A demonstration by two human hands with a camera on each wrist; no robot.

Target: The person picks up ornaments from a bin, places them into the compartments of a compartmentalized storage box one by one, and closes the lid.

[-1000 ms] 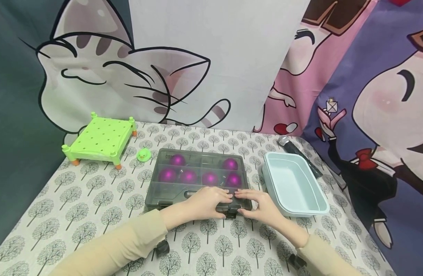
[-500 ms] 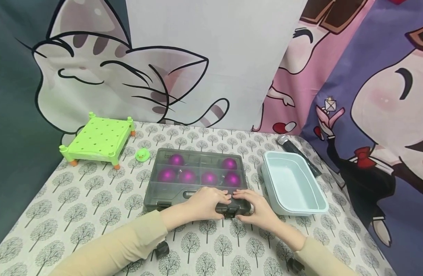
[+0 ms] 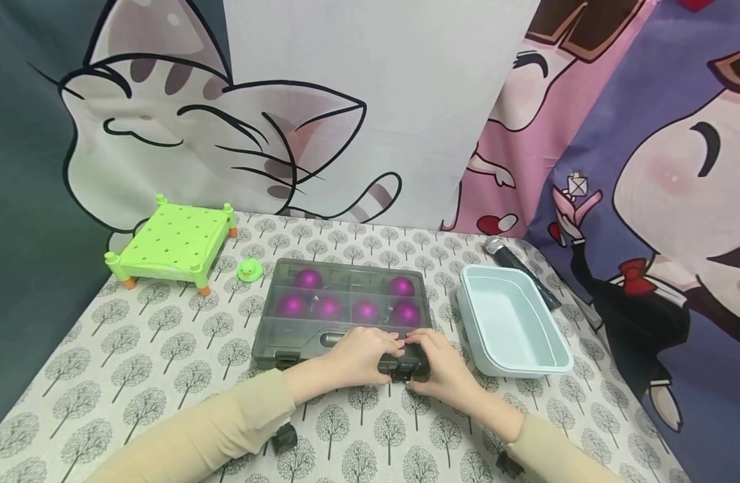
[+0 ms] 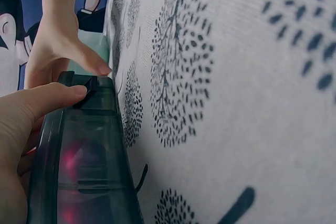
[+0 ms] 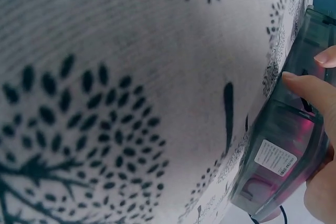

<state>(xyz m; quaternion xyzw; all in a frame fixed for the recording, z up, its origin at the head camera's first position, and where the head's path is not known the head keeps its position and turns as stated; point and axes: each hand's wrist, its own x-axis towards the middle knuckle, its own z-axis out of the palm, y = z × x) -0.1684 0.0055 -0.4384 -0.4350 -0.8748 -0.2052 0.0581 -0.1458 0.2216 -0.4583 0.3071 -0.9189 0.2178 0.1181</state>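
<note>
A smoky grey, see-through storage box (image 3: 321, 329) with a shut lid lies on the table, with several purple balls (image 3: 329, 308) in its compartments. My left hand (image 3: 359, 357) grips its front edge, fingers on the lid and thumb at the black latch (image 4: 88, 88) in the left wrist view. Beside it, my right hand (image 3: 443, 369) holds the front right corner, fingers on top and thumb low on the front wall. In the right wrist view, a white label (image 5: 275, 157) shows on the box's side. The fingertips of both hands nearly meet over the lid.
Right of the box stands a light blue plastic basin (image 3: 475, 322), with a black microphone (image 3: 529, 275) behind it. To the left are a small green duck (image 3: 249, 270) and a green toy bed (image 3: 175, 238) with orange feet. A tree-patterned cloth (image 3: 182, 376) covers the table.
My right hand has slid left along the box's front edge, and its fingers have come closer to my left hand. The left hand and the box stay in place.
</note>
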